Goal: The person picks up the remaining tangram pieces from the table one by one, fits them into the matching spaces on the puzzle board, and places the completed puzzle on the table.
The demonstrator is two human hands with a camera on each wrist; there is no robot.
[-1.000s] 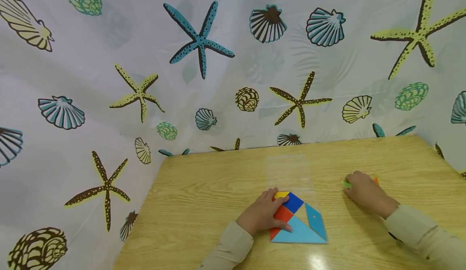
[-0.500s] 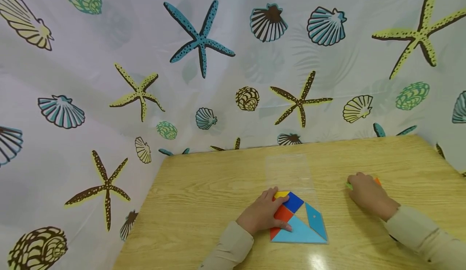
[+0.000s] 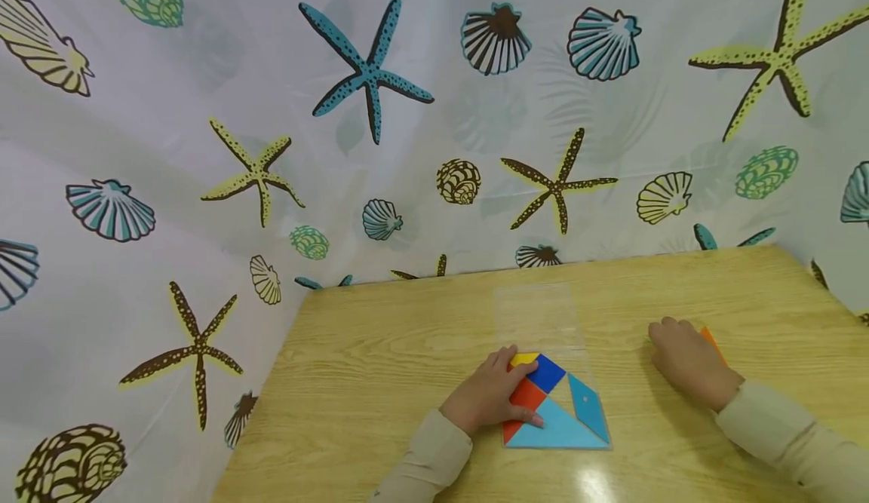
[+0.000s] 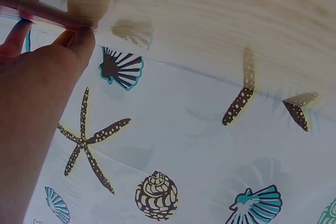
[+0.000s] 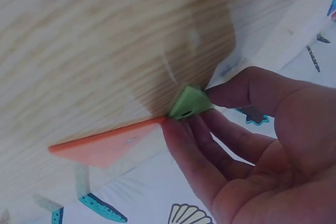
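On the table my left hand (image 3: 485, 394) rests over a tangram set, fingers spread, thumb on the light blue triangle (image 3: 566, 433) and a fingertip at the dark blue square (image 3: 547, 374). Partly under that hand are a red piece (image 3: 527, 395) and a yellow piece (image 3: 526, 357); a blue parallelogram (image 3: 587, 403) lies at the right. Farther right, my right hand (image 3: 689, 363) pinches a small green tangram piece (image 5: 190, 101) between thumb and fingers, close over the tabletop. An orange triangle (image 5: 110, 144) lies right beside it, one fingertip at its corner.
A clear plastic sheet or lid (image 3: 538, 316) lies flat behind the tangram set. The wooden table (image 3: 387, 352) ends at the back against a white curtain (image 3: 407, 186) printed with shells and starfish, which also hangs along the left side.
My right hand has shifted slightly to the right and turned; it now hides nearly all of the green piece, while more of the orange triangle shows. The left hand stays in place.
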